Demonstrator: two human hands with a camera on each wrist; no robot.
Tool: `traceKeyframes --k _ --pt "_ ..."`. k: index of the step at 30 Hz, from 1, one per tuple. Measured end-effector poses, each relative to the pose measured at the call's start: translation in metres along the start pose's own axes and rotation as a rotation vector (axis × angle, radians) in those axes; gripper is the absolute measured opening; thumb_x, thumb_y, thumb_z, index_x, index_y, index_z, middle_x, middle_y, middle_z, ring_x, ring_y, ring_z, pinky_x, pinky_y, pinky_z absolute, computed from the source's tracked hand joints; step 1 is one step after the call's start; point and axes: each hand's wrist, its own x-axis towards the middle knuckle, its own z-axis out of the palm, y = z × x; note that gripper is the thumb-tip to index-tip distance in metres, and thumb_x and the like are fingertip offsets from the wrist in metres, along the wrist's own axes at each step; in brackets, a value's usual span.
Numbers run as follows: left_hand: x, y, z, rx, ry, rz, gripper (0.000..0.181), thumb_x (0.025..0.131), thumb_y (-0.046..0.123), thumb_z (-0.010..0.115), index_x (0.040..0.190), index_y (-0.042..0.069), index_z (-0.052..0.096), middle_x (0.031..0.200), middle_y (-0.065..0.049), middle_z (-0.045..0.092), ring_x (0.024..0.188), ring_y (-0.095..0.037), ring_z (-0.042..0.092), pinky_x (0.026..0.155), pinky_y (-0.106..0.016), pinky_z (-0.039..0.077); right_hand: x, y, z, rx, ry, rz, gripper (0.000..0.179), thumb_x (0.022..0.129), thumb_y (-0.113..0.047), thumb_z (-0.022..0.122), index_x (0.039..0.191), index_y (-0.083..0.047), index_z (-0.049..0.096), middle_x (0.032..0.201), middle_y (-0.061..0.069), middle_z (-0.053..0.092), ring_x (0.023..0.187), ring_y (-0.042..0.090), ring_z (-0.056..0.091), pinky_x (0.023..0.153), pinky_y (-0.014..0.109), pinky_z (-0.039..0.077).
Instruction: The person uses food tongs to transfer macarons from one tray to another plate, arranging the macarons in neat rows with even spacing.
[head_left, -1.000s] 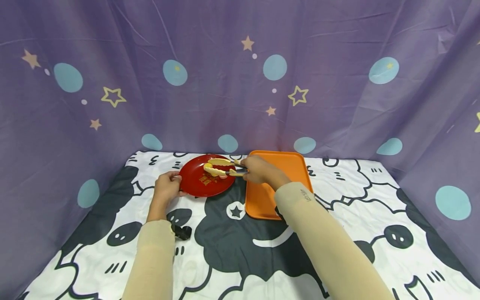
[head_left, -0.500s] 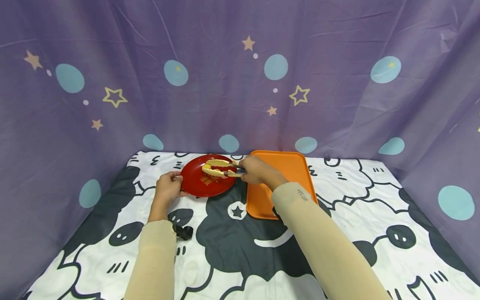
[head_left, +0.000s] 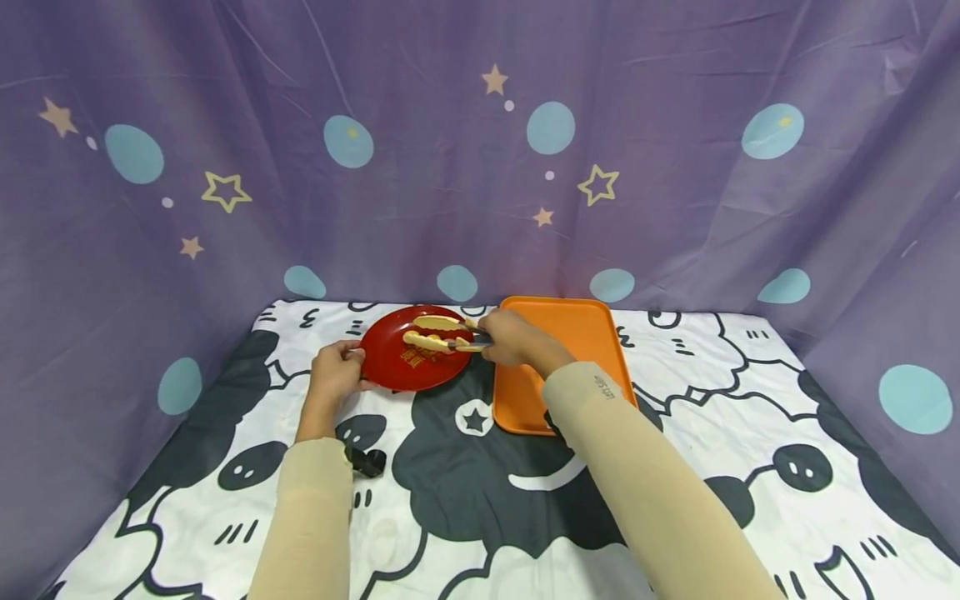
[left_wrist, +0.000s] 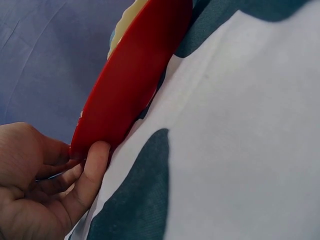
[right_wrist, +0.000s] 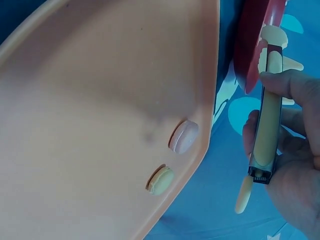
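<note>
Tongs [head_left: 438, 322] reach over the red plate [head_left: 386, 360], crossing its 3 o'clock rim, tips apart and pointing to 9 o'clock. The right hand's [head_left: 513, 337] grip is clamped round them; the left hand's [head_left: 336, 372] grip pinches the plate's 9 o'clock rim. Over the last second both hands have barely moved; the change is at the tips, where a yellow spot that showed before is no longer plain. Whether it is dropped or hidden I cannot tell, so a firm hold in the tongs looks doubtful.

Counted: one pair of tongs, one plate, one orange tray [head_left: 517, 408] at the plate's 3 o'clock. In the right wrist view two macarons show in the tray: a pink macaron [right_wrist: 184, 136] and, at its 7 o'clock, a pale green macaron [right_wrist: 160, 181]. Anything on the plate is too small to count.
</note>
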Motion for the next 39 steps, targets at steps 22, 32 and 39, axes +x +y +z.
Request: traceKeyframes --k 22,32,39 --pt "0.003 -0.001 0.000 -0.025 0.000 0.018 0.040 0.109 0.014 0.045 0.144 -0.003 0.052 0.118 -0.023 0.059 0.071 -0.018 0.069 0.064 -0.032 0.064 -0.038 0.041 -0.008 0.078 0.158 -0.046 0.044 0.092 -0.017 0.072 0.131 0.000 0.059 0.109 0.013 0.059 0.094 0.027 0.053 0.083 0.040 0.051" --pt "0.002 -0.001 0.001 -0.015 0.003 0.002 0.041 0.109 0.015 0.045 0.145 -0.002 0.050 0.124 -0.023 0.059 0.080 -0.022 0.069 0.066 -0.032 0.064 -0.064 0.060 -0.012 0.133 0.202 0.007 0.078 0.088 -0.042 0.081 0.146 0.001 0.052 0.128 0.019 0.058 0.111 0.033 0.055 0.098 0.048 0.051" --pt "0.002 0.000 0.000 -0.011 0.003 0.019 0.041 0.109 0.014 0.044 0.145 -0.003 0.050 0.121 -0.024 0.059 0.073 -0.020 0.069 0.064 -0.033 0.064 -0.077 0.066 -0.014 0.077 0.237 0.023 0.077 0.083 -0.028 0.082 0.146 0.002 0.051 0.127 0.019 0.057 0.108 0.032 0.057 0.094 0.048 0.053"
